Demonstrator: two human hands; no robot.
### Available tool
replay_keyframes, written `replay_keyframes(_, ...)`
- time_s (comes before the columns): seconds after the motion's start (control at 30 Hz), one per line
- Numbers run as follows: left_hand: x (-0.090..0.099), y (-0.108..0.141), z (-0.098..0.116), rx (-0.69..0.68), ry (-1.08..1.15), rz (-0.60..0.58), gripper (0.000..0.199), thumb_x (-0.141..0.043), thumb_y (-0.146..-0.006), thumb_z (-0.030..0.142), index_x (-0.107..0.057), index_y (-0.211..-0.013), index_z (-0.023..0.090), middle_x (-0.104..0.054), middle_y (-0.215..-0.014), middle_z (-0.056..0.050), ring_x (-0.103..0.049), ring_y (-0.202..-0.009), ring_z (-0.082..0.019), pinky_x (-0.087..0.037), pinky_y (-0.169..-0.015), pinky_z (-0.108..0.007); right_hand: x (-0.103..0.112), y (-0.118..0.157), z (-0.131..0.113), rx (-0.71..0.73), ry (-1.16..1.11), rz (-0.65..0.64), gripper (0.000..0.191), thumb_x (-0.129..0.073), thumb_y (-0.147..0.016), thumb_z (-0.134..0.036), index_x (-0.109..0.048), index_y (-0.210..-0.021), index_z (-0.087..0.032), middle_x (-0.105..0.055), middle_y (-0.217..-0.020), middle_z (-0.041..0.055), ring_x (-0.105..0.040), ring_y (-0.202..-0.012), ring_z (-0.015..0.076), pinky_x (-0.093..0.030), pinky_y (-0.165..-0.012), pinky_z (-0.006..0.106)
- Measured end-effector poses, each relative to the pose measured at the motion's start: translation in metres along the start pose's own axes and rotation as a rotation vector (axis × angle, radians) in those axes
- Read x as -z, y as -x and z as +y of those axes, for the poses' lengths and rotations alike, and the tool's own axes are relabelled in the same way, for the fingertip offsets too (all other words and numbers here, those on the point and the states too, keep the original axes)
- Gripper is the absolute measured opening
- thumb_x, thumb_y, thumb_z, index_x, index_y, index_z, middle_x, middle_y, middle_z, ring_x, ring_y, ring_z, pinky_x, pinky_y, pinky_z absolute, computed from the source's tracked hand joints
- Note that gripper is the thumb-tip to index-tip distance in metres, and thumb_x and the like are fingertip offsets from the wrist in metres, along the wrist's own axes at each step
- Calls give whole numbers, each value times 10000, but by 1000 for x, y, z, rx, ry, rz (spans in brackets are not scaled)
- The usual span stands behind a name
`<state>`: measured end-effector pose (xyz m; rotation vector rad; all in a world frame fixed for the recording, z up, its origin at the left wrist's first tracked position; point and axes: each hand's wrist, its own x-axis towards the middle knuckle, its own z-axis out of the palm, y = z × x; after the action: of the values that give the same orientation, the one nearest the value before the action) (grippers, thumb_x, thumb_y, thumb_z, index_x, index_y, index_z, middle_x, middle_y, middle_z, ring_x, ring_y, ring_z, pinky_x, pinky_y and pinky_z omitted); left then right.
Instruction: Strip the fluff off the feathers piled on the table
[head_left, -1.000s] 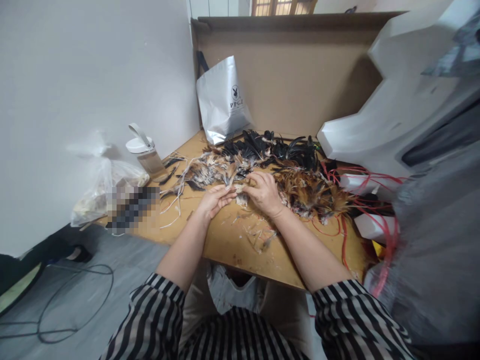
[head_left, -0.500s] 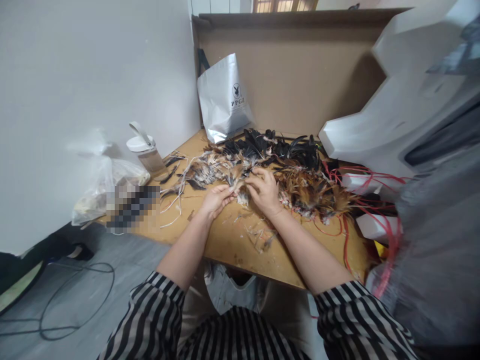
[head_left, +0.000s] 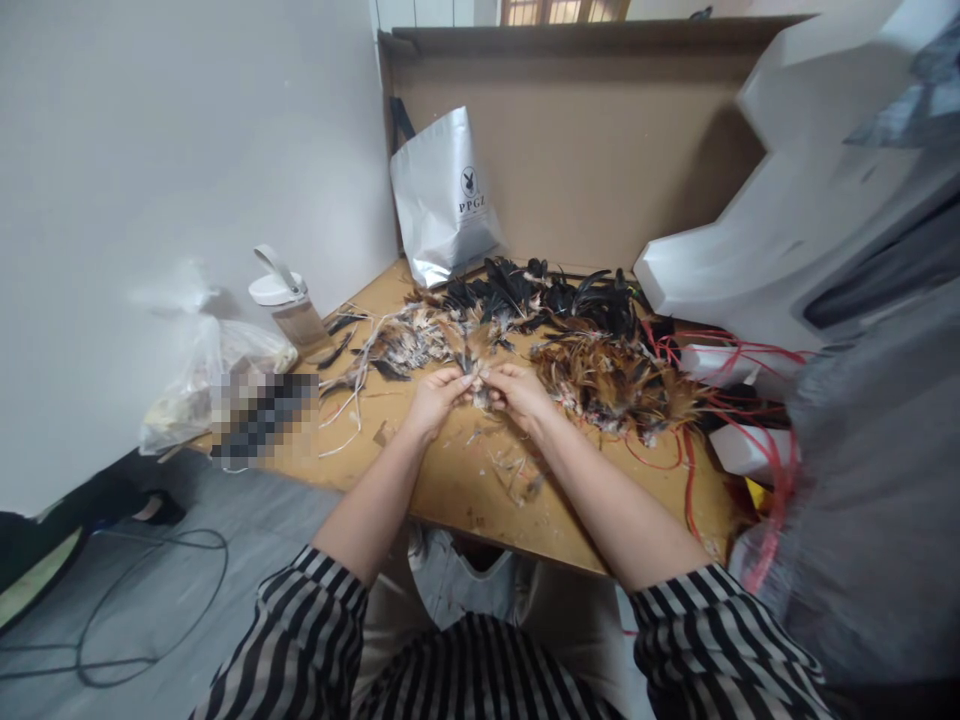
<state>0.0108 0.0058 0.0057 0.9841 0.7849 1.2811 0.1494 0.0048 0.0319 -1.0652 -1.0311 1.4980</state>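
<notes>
- While your left hand and right hand pinch a small feather bunch between them, fingertips nearly together, a slack pinch could let feathers slip out.
- There it is, over the table, just before the pale feathers: drift forward and the tips may snag.
- Scraps lie nearby; dip low and they could cling.

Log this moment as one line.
left hand: pinches small brown feather bunch | right hand: pinches same bunch | at right: glossy brown feather pile | behind: long black feathers, shiny silver bag with black print
</notes>
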Motion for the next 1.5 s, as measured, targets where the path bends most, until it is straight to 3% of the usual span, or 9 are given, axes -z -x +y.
replay_keyframes(0.2, 6, -1, 3, 48, 99, 61, 186, -689, -642, 226, -602, -759, 110, -673, -839, -83, -634, -688, -114, -469, -566, -175, 15, -3, -4, 86, 153, -21, 284, -698, -548, -382, -549, -619, -151, -526, -449, -28, -408, -372, 57, -297, -370, 182)
replay_keyframes(0.4, 3, 0, 3, 123, 32, 58, 212, -705, -624, 216, -603, -766, 96, -667, -723, -77, -637, -616, -126, -462, -501, -164, 18, -1, -4, 241, 517, -73, 219, -597, -660, -375, -551, -640, -161, -534, -465, -35, -411, -395, 70, -312, -419, 195)
replay_keyframes(0.53, 1, 2, 2, 166, 3, 34, 216, -708, -620, 214, -619, -772, 88, -667, -700, -89, -629, -584, -118, -456, -483, -154, 17, -4, -1, 380, 644, -67, 173, -551, -680, -324, -553, -637, -156, -544, -523, -27, -454, -479, 87, -348, -490, 205)
replay_keyframes(0.9, 1, 2, 0, 205, 30, 44, 176, -711, -613, 184, -629, -737, 90, -668, -685, -84, -614, -564, -97, -460, -487, -146, 16, -5, 0, 403, 652, -93, 146, -526, -668, -280, -576, -680, -143, -536, -585, -22, -432, -510, 83, -346, -513, 202)
replay_keyframes(1.1, 2, 3, 0, 232, -3, -29, 203, -722, -603, 192, -638, -750, 80, -661, -669, -87, -599, -537, -84, -468, -509, -153, 16, -4, -1, 439, 663, -88, 127, -527, -662, -258, -579, -661, -142, -542, -590, -24, -440, -524, 80, -352, -528, 202)
replay_keyframes(1.2, 2, 4, 1, 254, 4, -51, 169, -712, -617, 179, -628, -725, 81, -655, -652, -77, -592, -524, -77, -469, -511, -152, 15, -5, 0, 391, 591, -75, 101, -553, -637, -247, -569, -641, -147, -538, -552, -33, -443, -495, 75, -349, -501, 198)
replay_keyframes(1.37, 4, 1, 0, 232, 53, -12, 127, -670, -667, 170, -606, -736, 84, -669, -708, -77, -613, -573, -87, -461, -506, -147, 14, -5, -1, 106, 207, -47, 167, -645, -585, -282, -566, -648, -149, -537, -469, -33, -434, -394, 63, -337, -402, 184)
replay_keyframes(1.5, 4, 1, 1, 213, 40, -4, 136, -660, -679, 167, -597, -764, 82, -680, -768, -90, -622, -602, -95, -460, -518, -156, 14, -6, -2, 8, 15, -54, 216, -717, -523, -268, -563, -599, -138, -565, -488, -9, -479, -417, 63, -372, -404, 171)
